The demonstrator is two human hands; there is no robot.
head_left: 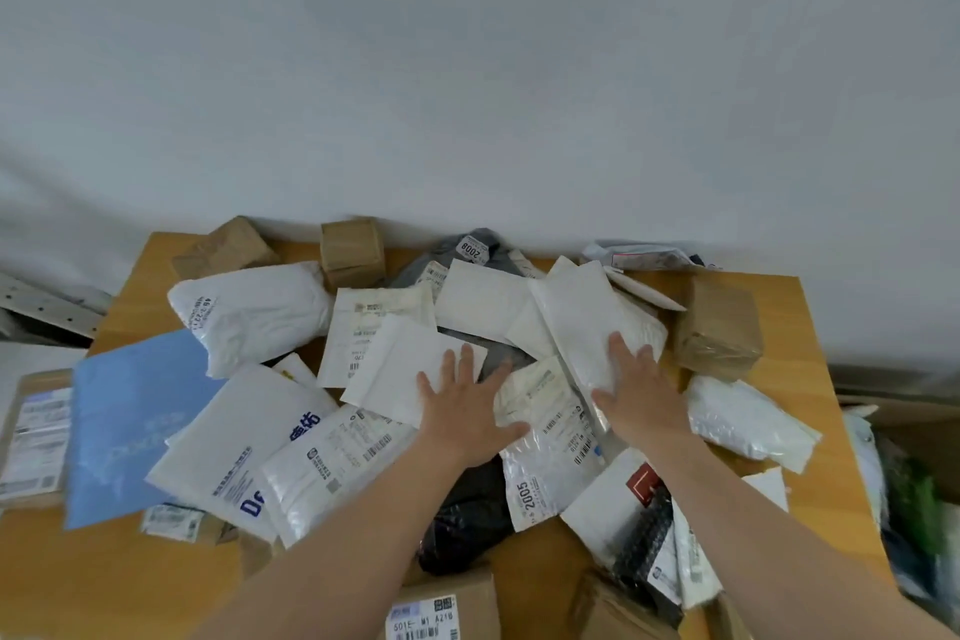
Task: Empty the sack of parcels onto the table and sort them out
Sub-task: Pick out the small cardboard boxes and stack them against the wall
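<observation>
Head view: your left hand (465,411) lies flat, fingers spread, on a white mailer (405,374). Your right hand (636,392), also flat and spread, presses on a long white pouch (582,322) just beside it. The parcels (550,457) lie heaped under and around both hands, across the table (130,582). A black bag (467,509) lies below your left wrist, a blue envelope (124,421) far left, and a brown box (719,327) just right of your right hand.
</observation>
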